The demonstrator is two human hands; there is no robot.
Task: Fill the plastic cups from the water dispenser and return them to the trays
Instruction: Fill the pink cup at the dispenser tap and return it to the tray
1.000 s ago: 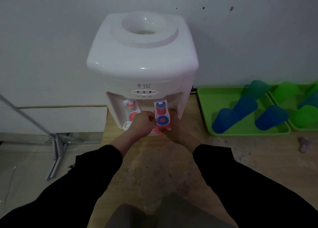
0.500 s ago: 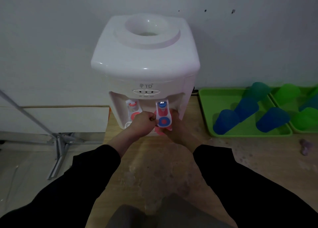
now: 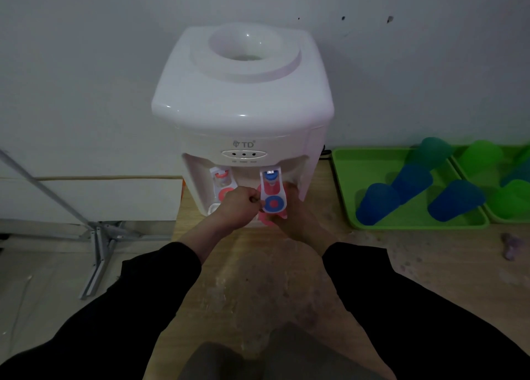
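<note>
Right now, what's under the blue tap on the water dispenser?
A pink cup, held by the right hand; the left hand grips the tap. The tap and hands cover most of it, so its water level is hidden.

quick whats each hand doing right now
Left hand: fingers curled, gripping the blue tap lever.
Right hand: holding the pink cup under that tap.

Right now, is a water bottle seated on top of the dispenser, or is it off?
Off. The water dispenser shows its round top well open, with no bottle in it.
</note>
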